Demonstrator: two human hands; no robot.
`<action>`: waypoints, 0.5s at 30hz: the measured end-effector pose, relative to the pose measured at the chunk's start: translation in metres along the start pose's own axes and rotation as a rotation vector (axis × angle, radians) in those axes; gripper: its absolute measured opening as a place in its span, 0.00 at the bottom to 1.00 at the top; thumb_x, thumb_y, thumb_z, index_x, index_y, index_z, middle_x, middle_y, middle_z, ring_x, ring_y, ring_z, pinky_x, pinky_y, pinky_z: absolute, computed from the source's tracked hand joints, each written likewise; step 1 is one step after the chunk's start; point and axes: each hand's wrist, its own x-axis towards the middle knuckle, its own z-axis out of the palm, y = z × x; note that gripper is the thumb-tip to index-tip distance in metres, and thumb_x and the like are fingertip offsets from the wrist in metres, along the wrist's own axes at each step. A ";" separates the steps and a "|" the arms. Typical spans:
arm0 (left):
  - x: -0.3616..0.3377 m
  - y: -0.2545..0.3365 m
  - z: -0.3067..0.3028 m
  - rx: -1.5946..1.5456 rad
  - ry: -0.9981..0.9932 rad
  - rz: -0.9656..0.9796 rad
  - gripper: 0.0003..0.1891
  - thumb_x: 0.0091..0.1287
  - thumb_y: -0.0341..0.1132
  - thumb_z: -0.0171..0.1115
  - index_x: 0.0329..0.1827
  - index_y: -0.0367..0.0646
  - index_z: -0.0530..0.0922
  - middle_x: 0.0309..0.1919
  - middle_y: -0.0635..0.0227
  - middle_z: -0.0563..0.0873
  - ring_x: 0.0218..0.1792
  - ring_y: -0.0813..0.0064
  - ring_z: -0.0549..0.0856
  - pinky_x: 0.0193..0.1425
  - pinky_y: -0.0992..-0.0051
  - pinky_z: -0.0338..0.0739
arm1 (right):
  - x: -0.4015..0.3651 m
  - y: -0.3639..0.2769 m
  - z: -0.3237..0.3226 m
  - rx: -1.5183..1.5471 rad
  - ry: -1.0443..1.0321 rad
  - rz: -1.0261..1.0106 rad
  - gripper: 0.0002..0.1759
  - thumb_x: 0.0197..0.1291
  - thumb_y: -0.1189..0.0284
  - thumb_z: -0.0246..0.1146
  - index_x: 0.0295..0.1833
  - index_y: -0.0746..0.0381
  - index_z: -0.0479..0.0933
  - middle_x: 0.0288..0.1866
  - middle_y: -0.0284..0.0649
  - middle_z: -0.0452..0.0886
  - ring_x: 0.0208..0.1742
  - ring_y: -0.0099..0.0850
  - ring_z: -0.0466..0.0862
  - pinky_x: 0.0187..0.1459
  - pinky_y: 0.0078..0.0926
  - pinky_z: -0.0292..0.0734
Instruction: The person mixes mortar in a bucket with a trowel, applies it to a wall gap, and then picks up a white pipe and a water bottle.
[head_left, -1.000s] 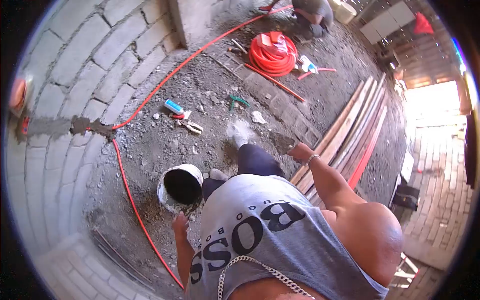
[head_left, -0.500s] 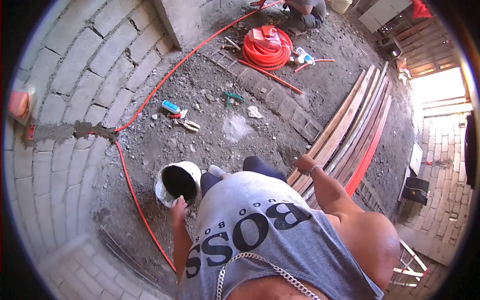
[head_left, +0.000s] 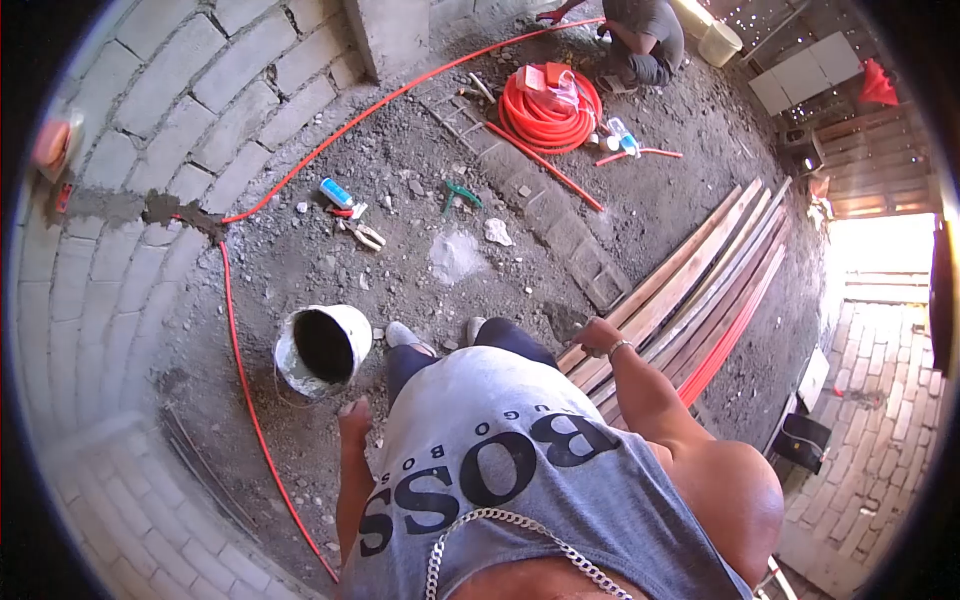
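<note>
A rough dirt floor [head_left: 640, 190] is seen from above, bounded by a grey block wall [head_left: 150, 120] well to the left of the left hand [head_left: 355, 412]. A chase [head_left: 160, 207] cut in that wall is patched with wet mortar, and a red conduit [head_left: 235, 330] is led out of it and down along the ground, passing to the left of the same hand. A white bucket [head_left: 352, 325], smeared with mortar and dark inside, is stood just ahead of the left hand; it is not touched. That hand hangs released, and nothing is held in it. Farther ahead, pliers [head_left: 365, 235] and a blue tube [head_left: 336, 193] are scattered on the floor.

The right hand [head_left: 600, 335] is clenched on what appears to be a trowel [head_left: 566, 322], whose dark blade is carried just left of the fist and looks loaded with mortar. Long wooden planks [head_left: 690, 270] are laid directly beyond and to the right of that hand. Far ahead of it, a coil of orange conduit [head_left: 545, 110] is lying, with another person [head_left: 645, 35] crouched behind it.

The step in hand is judged to be the carrying of a mortar load, with the bucket as its source. For the next move, the blade would need to be kept level, and the load brought across to the open stretch of the chase without the conduit being trodden on.
</note>
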 end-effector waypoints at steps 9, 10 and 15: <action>-0.003 -0.032 0.009 -0.094 0.012 0.096 0.08 0.61 0.38 0.59 0.31 0.44 0.77 0.20 0.77 0.75 0.19 0.82 0.73 0.17 0.81 0.65 | -0.006 -0.003 -0.031 -0.577 0.030 -0.191 0.10 0.56 0.64 0.53 0.33 0.55 0.79 0.25 0.35 0.82 0.27 0.31 0.83 0.27 0.29 0.77; -0.010 -0.029 0.011 -0.099 0.014 0.090 0.08 0.61 0.38 0.59 0.31 0.44 0.77 0.20 0.77 0.75 0.19 0.82 0.73 0.17 0.81 0.65 | -0.007 -0.005 -0.035 -0.494 0.066 -0.109 0.11 0.57 0.64 0.52 0.32 0.55 0.79 0.24 0.36 0.81 0.25 0.30 0.83 0.26 0.28 0.77; -0.041 -0.012 0.020 -0.211 0.099 -0.056 0.09 0.61 0.39 0.59 0.27 0.45 0.76 0.18 0.78 0.73 0.18 0.86 0.71 0.17 0.83 0.61 | 0.004 -0.011 -0.050 -0.004 0.137 0.039 0.22 0.60 0.59 0.54 0.23 0.66 0.76 0.14 0.38 0.75 0.13 0.28 0.76 0.15 0.28 0.69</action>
